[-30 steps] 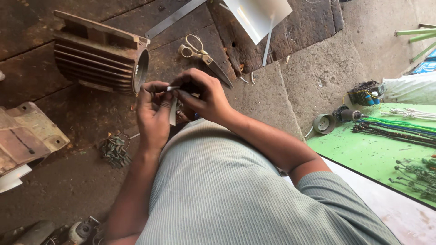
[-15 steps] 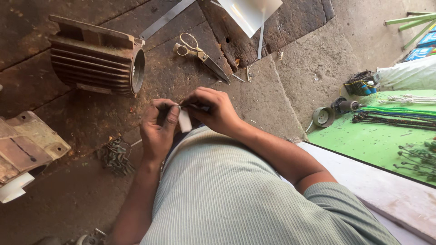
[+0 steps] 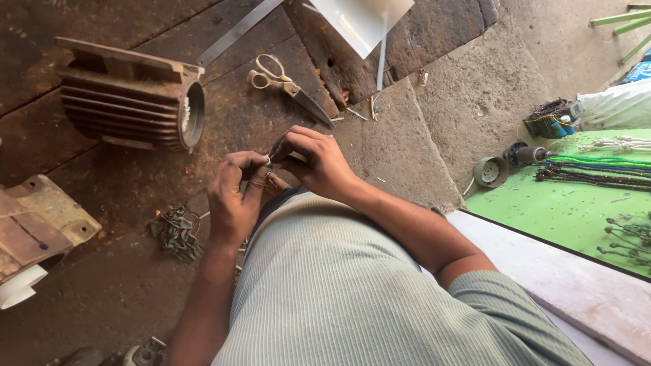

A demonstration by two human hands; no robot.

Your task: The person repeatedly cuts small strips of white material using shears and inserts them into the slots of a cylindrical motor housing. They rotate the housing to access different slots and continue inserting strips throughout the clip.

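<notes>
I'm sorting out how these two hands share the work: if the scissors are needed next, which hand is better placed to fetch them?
Probably the right hand: the scissors lie just beyond it. The left hand sits further back, also pinching the small piece.

A finned motor housing (image 3: 129, 102), scissors (image 3: 288, 85) and a metal strip (image 3: 237, 30) lie on the floor.

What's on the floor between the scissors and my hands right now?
Nothing: in the head view, only bare dark floor separates the scissors from the left hand and right hand.
</notes>
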